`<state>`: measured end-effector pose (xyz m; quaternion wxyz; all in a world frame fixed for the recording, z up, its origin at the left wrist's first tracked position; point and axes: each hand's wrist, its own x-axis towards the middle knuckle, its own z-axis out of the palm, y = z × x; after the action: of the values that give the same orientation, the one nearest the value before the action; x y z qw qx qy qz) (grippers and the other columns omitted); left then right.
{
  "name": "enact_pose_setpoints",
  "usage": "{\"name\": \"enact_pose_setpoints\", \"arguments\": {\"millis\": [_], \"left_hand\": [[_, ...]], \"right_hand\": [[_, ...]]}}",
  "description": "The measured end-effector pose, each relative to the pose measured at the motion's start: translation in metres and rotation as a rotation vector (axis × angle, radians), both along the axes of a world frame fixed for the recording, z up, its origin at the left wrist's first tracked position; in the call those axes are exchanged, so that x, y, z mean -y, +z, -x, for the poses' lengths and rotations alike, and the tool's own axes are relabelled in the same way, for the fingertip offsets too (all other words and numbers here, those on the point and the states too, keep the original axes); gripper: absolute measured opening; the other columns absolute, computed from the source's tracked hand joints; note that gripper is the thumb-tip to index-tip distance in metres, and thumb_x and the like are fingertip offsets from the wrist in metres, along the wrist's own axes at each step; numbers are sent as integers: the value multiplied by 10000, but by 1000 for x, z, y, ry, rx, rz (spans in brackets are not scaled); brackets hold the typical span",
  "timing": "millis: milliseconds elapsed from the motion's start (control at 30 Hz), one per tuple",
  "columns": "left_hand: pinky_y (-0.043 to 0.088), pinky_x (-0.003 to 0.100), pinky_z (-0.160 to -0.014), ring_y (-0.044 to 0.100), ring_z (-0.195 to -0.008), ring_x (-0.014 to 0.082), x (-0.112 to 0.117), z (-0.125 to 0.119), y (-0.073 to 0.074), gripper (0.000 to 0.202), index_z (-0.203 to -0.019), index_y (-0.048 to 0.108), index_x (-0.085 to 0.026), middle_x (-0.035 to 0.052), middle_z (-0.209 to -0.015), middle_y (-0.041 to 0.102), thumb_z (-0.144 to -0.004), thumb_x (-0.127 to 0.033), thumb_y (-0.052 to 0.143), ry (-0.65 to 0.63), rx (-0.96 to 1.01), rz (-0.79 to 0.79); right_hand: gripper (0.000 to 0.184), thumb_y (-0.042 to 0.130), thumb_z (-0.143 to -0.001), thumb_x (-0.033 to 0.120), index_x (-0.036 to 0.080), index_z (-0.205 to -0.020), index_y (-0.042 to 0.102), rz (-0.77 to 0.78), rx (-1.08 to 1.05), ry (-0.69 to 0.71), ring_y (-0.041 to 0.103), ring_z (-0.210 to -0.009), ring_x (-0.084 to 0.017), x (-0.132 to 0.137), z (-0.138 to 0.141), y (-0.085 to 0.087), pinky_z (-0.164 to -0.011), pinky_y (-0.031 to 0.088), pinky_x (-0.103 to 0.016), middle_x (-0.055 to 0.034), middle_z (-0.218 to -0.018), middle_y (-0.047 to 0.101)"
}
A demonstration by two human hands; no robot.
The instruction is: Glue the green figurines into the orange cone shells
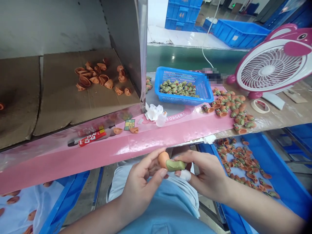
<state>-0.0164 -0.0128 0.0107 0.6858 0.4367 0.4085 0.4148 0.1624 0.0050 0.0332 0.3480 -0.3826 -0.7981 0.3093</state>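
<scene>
In front of my lap, my left hand (146, 177) grips a small orange clay-like piece (162, 159) between thumb and fingers. My right hand (203, 172) pinches a green piece (175, 165) that touches the orange one end to end. White tape wraps a digit of my right hand. Whether the two pieces are joined I cannot tell. Beyond my hands, a blue basket (184, 99) holds many small green pieces (179, 87). To its right lies a pile of orange-and-green pieces (234, 107) like the pair in my hands.
A grey-walled booth (126, 35) on the left holds orange pieces (94, 76) on cardboard. A red marker-like tube (92, 138), crumpled tissue (154, 112), tape roll (260, 106) and pink fan (270, 65) are on the table. Blue crates (287, 175) stand below at both sides.
</scene>
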Motion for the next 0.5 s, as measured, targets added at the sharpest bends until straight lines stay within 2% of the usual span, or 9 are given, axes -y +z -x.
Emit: {"name": "enact_pose_setpoints", "arguments": {"millis": [267,500], "left_hand": [[536,190,-653,620,-790,113,-4,-4,1,342,-1126,496,-202,19,-945,676,-789,-216,551,18,47,143],[538,199,-659,624,-815,124,-8,-5,-2,319,-1098,507,-207,21,-939,677,-783,-217,558,18,67,172]], "right_hand": [[92,590,-730,183,149,-809,557,105,-1,-55,505,-512,-38,-5,1,-4,-490,436,-121,10,-649,601],[82,592,-719,165,149,-794,562,163,-18,-90,486,-491,-32,-5,2,-6,-470,423,-117,31,-597,567]]}}
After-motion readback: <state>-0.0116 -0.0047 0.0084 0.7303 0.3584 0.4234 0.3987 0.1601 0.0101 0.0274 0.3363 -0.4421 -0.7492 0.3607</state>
